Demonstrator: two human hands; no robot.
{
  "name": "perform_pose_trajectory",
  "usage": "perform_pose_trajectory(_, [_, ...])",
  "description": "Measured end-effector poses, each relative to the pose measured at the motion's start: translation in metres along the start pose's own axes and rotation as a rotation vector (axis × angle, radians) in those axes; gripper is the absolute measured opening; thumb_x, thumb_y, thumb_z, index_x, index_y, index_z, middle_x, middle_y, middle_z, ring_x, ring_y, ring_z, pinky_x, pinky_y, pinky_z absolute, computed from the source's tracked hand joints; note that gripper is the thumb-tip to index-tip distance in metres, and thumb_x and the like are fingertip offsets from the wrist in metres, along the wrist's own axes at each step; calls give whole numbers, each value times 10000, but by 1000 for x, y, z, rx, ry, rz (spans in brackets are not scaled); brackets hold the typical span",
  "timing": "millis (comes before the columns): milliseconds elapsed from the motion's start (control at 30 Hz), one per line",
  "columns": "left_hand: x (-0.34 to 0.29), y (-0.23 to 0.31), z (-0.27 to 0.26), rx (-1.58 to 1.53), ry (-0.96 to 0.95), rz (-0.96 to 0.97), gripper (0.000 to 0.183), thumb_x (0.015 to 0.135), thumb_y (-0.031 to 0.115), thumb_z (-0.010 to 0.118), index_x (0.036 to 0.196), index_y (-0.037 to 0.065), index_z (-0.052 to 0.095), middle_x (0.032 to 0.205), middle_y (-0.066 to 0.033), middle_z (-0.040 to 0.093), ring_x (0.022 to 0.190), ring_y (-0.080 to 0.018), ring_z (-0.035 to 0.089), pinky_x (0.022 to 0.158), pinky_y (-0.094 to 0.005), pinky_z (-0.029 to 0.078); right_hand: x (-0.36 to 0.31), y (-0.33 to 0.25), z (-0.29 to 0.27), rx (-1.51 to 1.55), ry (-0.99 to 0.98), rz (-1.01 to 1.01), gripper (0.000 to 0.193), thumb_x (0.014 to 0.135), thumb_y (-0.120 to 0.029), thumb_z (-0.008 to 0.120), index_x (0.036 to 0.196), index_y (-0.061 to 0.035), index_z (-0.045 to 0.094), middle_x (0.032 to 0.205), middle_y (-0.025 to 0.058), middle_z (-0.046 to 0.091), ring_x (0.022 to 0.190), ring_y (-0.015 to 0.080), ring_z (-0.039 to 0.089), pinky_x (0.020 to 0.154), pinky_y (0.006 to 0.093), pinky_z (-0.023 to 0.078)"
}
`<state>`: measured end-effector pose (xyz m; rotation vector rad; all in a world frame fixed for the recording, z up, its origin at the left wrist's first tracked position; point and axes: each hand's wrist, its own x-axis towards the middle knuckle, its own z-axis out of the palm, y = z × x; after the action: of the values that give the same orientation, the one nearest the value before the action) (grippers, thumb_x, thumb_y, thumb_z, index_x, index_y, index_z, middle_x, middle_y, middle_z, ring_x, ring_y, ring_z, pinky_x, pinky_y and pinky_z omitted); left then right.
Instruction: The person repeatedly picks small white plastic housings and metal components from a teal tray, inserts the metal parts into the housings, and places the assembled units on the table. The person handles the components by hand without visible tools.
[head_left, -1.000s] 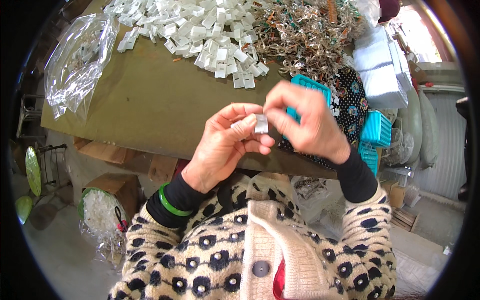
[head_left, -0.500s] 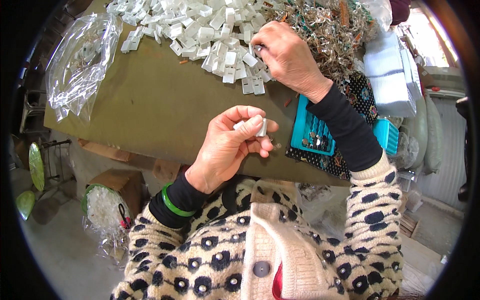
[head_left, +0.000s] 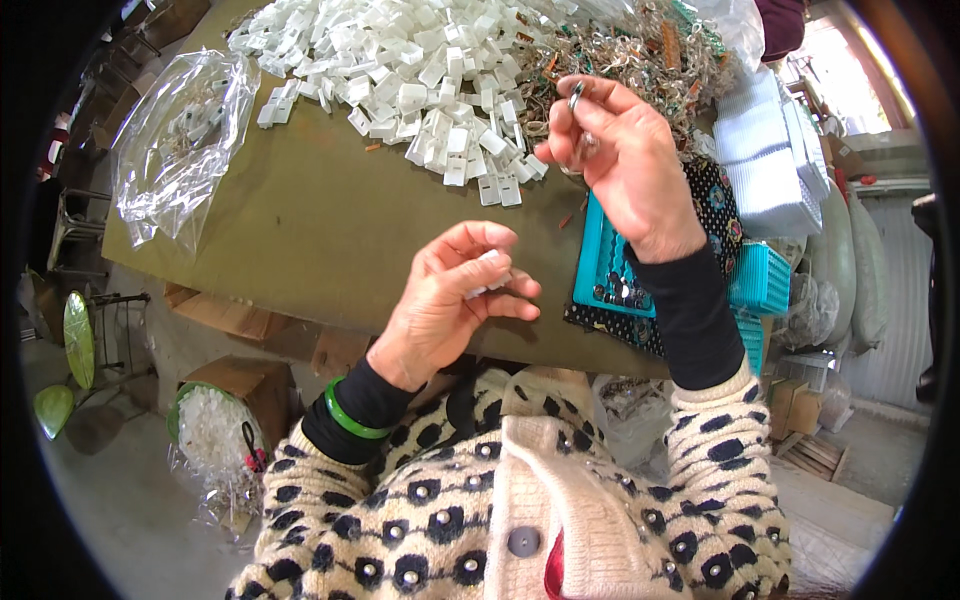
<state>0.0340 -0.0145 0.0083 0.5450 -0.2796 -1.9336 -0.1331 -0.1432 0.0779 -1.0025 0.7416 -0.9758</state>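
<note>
My left hand (head_left: 440, 300) is over the front of the table, its thumb against its curled fingers. A small white plastic piece (head_left: 490, 286) shows partly below the thumb; the rest of it is hidden. Farther off to the right, my right hand (head_left: 635, 170) is raised with the palm turned inward. Its thumb and forefinger pinch a small shiny metal piece (head_left: 576, 95). Something clear and glossy (head_left: 588, 146) also shows among its lower fingers, too small to name. Beyond both hands spreads a heap of white plastic pieces (head_left: 410, 95).
A tangled heap of clear and brown small parts (head_left: 660, 50) lies at the back right. The turquoise basket (head_left: 590, 245) stands on a dark patterned cloth (head_left: 715, 195). White stacked trays (head_left: 765, 150) are at the right, a clear plastic bag (head_left: 180, 150) at the left.
My right hand has left the white heap, moving right and turning its palm into view with a metal piece pinched. My left hand has stayed in place, its white piece now less visible.
</note>
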Motion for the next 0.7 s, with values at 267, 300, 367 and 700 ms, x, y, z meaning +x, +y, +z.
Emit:
perform_pose_trajectory(267, [-11,22,9,608,115,407,303,892,59,698,1181,2,629,894,16,604,733,-48,551,594,-213,470,-79,28,36,-944,-87,-186,272,916,39,545,1184,-6,534,930,64,677,795,87,602,715,230,484])
perform_pose_trajectory(300, [-10,20,10,719,122,441,285,879,60,714,1150,2,646,881,20,615,740,-43,552,620,-216,475,-82,32,38,-941,-105,-233,269,909,53,546,1172,-4,535,936,70,680,801,89,610,720,233,490])
perform_pose_trajectory(367, [-11,16,12,853,133,467,234,855,67,741,1073,3,685,840,33,629,747,-35,553,678,-210,473,-86,35,38,-938,-124,-284,259,904,65,555,1155,-2,538,945,80,686,808,95,626,725,240,501])
perform_pose_trajectory(700, [-14,3,9,298,108,267,142,896,90,714,1004,17,658,802,-22,649,622,-60,562,491,-201,442,-102,50,39,-984,79,-386,156,881,-9,660,1015,-15,582,823,138,660,694,266,676,596,338,521])
